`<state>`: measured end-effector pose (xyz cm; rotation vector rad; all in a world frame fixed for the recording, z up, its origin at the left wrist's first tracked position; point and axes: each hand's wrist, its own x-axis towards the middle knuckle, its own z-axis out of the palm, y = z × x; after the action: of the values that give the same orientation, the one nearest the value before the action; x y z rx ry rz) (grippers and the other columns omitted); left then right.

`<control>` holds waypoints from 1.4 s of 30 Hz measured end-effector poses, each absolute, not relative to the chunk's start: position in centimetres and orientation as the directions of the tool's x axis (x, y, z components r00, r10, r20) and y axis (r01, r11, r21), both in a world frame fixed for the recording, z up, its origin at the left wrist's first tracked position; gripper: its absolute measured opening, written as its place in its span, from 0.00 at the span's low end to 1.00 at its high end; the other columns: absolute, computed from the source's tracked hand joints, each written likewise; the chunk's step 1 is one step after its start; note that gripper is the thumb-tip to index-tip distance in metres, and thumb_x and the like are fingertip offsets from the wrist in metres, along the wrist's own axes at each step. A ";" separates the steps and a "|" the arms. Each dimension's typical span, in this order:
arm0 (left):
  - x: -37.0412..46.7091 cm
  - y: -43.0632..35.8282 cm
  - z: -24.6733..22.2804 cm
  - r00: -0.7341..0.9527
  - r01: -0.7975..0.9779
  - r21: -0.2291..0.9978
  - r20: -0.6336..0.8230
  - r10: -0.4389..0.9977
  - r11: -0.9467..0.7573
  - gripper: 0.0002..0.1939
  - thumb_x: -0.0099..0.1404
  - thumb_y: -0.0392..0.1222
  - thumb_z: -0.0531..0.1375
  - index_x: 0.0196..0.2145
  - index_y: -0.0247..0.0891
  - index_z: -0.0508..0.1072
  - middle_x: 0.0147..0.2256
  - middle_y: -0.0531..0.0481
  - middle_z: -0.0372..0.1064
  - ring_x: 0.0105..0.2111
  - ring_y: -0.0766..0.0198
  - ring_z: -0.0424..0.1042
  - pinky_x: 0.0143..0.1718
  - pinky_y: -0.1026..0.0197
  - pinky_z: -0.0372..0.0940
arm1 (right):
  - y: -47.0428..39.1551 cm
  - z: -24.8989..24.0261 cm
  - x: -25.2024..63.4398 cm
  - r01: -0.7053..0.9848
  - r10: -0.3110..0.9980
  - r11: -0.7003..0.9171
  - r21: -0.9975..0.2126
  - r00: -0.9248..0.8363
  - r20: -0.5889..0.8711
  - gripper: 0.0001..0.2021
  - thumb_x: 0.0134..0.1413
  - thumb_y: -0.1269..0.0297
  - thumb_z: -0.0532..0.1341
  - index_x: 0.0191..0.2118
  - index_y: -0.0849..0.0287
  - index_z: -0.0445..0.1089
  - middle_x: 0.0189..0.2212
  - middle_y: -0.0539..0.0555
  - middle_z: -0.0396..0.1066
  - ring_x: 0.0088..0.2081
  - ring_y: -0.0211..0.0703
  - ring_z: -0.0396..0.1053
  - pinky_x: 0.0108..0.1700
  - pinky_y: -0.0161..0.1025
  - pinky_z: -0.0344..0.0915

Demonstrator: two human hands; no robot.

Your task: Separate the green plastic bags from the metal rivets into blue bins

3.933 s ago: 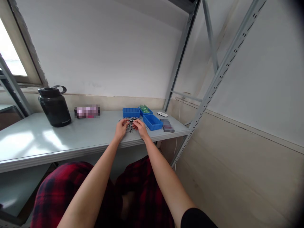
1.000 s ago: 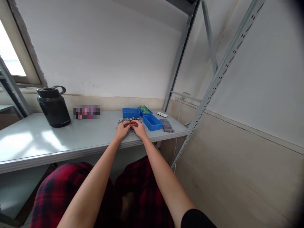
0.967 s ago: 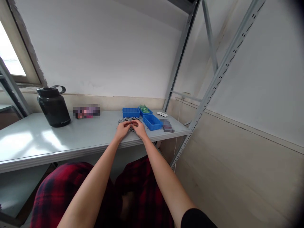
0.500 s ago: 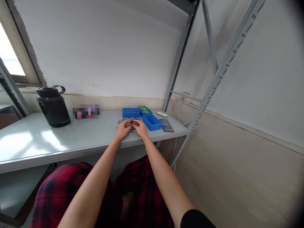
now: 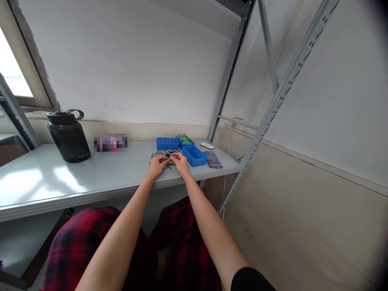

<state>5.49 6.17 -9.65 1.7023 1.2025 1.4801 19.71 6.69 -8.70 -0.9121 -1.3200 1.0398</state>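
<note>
My left hand [image 5: 158, 165] and my right hand [image 5: 180, 162] meet fingertip to fingertip over a heap of small metal pieces [image 5: 160, 153] near the table's front edge. Both hands are closed in a pinch. Whatever sits between the fingertips is too small to name. Dark bits show in the heap just behind the fingers. Right of my right hand stands a blue bin [image 5: 194, 156], and behind the heap is another blue bin [image 5: 167, 143]. A third blue bin [image 5: 194, 144] at the back holds green pieces [image 5: 184, 139].
A large dark bottle [image 5: 69, 137] stands on the grey table [image 5: 115, 173] at the left, with a blurred-out item [image 5: 110, 143] beside it. On the right lie a white flat object [image 5: 207, 145] and another blurred item [image 5: 213, 160]. A metal shelf post [image 5: 266, 121] rises at the table's right end.
My fingers have shifted slightly; my right-hand fingertips sit a little differently against the left. The bins and heap look the same.
</note>
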 end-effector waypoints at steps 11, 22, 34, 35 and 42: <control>5.4 6.3 -9.3 -0.148 0.210 0.883 0.454 0.879 -0.421 0.08 0.58 0.43 0.61 0.33 0.37 0.77 0.33 0.45 0.77 0.34 0.56 0.75 0.41 0.55 0.68 | 6.1 -8.4 19.7 0.065 0.936 0.352 -0.934 -0.026 0.351 0.11 0.50 0.58 0.62 0.36 0.59 0.71 0.32 0.54 0.74 0.35 0.44 0.74 0.34 0.36 0.71; 5.2 5.6 -8.6 -0.135 0.137 0.912 0.405 0.904 -0.387 0.11 0.56 0.46 0.63 0.34 0.36 0.78 0.37 0.43 0.79 0.41 0.52 0.75 0.45 0.54 0.68 | 6.0 -8.3 19.7 0.137 0.934 0.354 -0.925 -0.097 0.343 0.11 0.52 0.56 0.61 0.36 0.58 0.71 0.32 0.54 0.75 0.34 0.44 0.73 0.33 0.36 0.68; 5.3 6.2 -9.2 -0.164 0.100 0.930 0.366 0.916 -0.354 0.16 0.58 0.52 0.61 0.36 0.35 0.73 0.32 0.44 0.77 0.31 0.59 0.74 0.30 0.60 0.67 | 6.6 -8.9 19.8 0.165 0.911 0.412 -0.896 -0.071 0.406 0.12 0.54 0.57 0.59 0.38 0.58 0.73 0.37 0.55 0.75 0.38 0.44 0.71 0.39 0.38 0.67; 5.3 6.2 -9.2 -0.163 0.131 0.922 0.383 0.909 -0.364 0.16 0.58 0.52 0.61 0.36 0.35 0.74 0.32 0.44 0.77 0.31 0.58 0.74 0.31 0.60 0.67 | 6.6 -8.9 19.8 0.158 0.913 0.408 -0.899 -0.064 0.403 0.12 0.54 0.56 0.59 0.38 0.58 0.73 0.37 0.55 0.75 0.39 0.44 0.71 0.39 0.38 0.67; 5.2 6.2 -9.5 -0.003 0.218 0.877 0.440 0.898 -0.429 0.16 0.53 0.52 0.64 0.33 0.36 0.81 0.33 0.45 0.79 0.37 0.53 0.74 0.39 0.56 0.67 | 6.4 -8.6 19.8 0.147 0.904 0.428 -0.892 -0.070 0.423 0.12 0.54 0.54 0.60 0.36 0.58 0.73 0.34 0.54 0.74 0.40 0.45 0.71 0.44 0.40 0.67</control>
<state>5.23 6.23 -9.45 1.6849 1.1606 1.4726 19.83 6.43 -8.58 -0.9661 -1.5275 0.8200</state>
